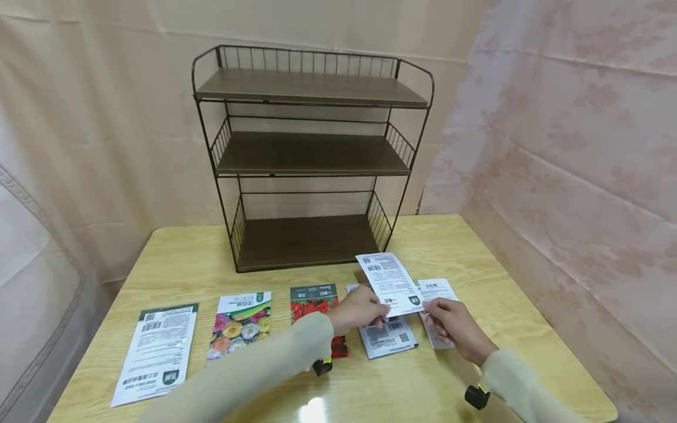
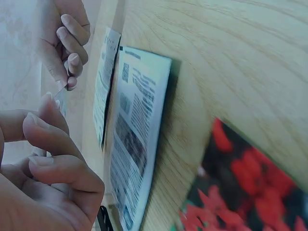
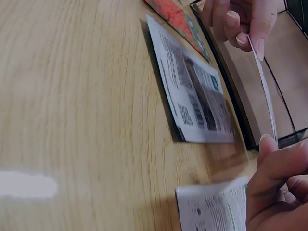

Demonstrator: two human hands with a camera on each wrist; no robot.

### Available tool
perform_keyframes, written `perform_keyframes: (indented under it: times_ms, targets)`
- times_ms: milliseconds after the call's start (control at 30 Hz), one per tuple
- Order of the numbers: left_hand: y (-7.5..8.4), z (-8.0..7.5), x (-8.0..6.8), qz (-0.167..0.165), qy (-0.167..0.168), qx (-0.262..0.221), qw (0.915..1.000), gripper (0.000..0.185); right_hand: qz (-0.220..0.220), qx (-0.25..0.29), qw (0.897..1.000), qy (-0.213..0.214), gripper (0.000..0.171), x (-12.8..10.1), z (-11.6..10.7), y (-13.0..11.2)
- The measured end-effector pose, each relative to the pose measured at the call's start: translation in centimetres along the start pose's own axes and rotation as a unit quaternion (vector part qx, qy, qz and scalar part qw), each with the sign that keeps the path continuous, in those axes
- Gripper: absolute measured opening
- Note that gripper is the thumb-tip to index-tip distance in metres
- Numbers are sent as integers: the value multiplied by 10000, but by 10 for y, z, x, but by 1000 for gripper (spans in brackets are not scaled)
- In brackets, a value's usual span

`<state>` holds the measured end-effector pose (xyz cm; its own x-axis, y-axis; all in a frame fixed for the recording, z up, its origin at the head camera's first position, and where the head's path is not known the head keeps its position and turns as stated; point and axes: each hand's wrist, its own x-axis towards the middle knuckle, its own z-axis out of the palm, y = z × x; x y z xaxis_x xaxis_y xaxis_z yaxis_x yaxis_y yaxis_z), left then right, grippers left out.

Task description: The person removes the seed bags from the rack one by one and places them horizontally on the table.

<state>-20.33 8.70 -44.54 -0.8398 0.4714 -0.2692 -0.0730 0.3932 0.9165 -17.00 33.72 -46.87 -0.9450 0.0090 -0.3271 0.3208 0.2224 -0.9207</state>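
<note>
Both hands pinch a white printed seed packet (image 1: 390,281) by its near corners, above the table. My left hand (image 1: 358,308) has its thumb and fingertips at the left corner; my right hand (image 1: 459,330) grips the right corner. Edge-on, the held packet (image 3: 265,91) appears as a thin strip stretched between the two hands in the right wrist view. Below it lies another packet, text side up (image 1: 388,339), partly covered. A further white packet (image 1: 438,289) sits beside the right hand, overlapped by it. Red flowers show on a packet (image 1: 313,306) partly hidden behind the left forearm.
A three-tier shelf (image 1: 312,154) of dark boards and black wire stands at the table's back. To the left lie a packet with colourful flowers (image 1: 240,323) and a text-side-up packet (image 1: 156,352). Curtains hang behind and at both sides of the wooden table (image 1: 182,258).
</note>
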Motion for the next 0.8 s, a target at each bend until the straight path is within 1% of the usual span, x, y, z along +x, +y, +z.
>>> perform_keyframes:
  times_ms: [133,300,400,600,800]
  targets:
    - [7,9,6,117,-102,164,9997,29,-21,-24,9999,138,31,-7,-12,2]
    - [14,24,16,214,-198,328,9990,30,-19,148,9996,253,32,-18,-27,5]
    - [18,31,21,285,-211,439,9984,31,-58,197,9994,295,31,-23,-35,7]
    - [20,43,32,278,-180,687,9971,31,-30,416,9982,439,28,-26,-46,12]
    - [25,56,44,241,-91,626,9977,30,-24,560,9961,683,27,-25,-59,15]
